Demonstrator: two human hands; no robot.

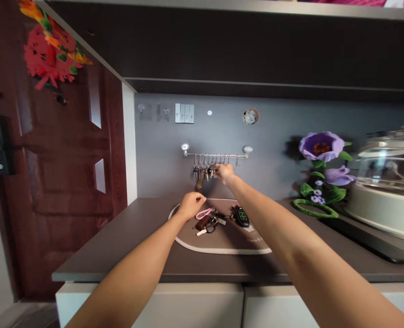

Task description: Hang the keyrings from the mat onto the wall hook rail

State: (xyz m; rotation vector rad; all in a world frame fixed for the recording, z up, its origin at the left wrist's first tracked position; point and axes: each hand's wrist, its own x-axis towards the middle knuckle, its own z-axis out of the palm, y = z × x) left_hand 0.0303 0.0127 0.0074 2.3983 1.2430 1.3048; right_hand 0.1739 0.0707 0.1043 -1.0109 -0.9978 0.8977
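Observation:
On the grey back wall a clear hook rail carries a row of hooks with several key bunches. My right hand is raised to the rail's right half, its fingers closed at a bunch of keys there. A brown key fob hangs left of it. Lower down, my left hand hovers over the rear left part of the mat with its fingers curled together; whatever they hold, if anything, is hidden. Just beside it on the mat lie a pink loop, a pile of keys and a black car key.
The brown mat with a pale rim lies on a dark counter. At right stand purple artificial flowers, a black phone and a glass-topped appliance. A shelf overhangs; a red-brown door is left.

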